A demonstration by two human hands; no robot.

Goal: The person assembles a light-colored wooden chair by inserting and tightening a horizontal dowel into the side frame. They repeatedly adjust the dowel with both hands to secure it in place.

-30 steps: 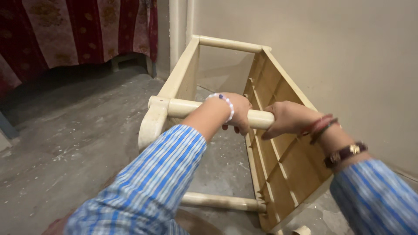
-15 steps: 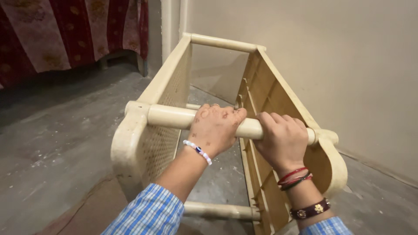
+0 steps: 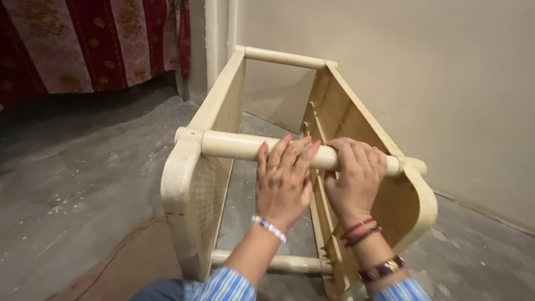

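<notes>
Gripping rack's top rail (image 3: 239,146): left hand (image 3: 284,181) flat, right hand (image 3: 354,178) wrapped, wall (image 3: 423,83) near.

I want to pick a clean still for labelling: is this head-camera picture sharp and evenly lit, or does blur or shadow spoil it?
Head view: sharp on both hands, left hand and right hand, and on the cream rack; lighting soft, no glare; floor darkens toward the red curtain; edges slightly bowed by the wide lens.

Cream rack (image 3: 195,184), blue checked sleeve (image 3: 223,285), red patterned curtain (image 3: 83,39)
</notes>
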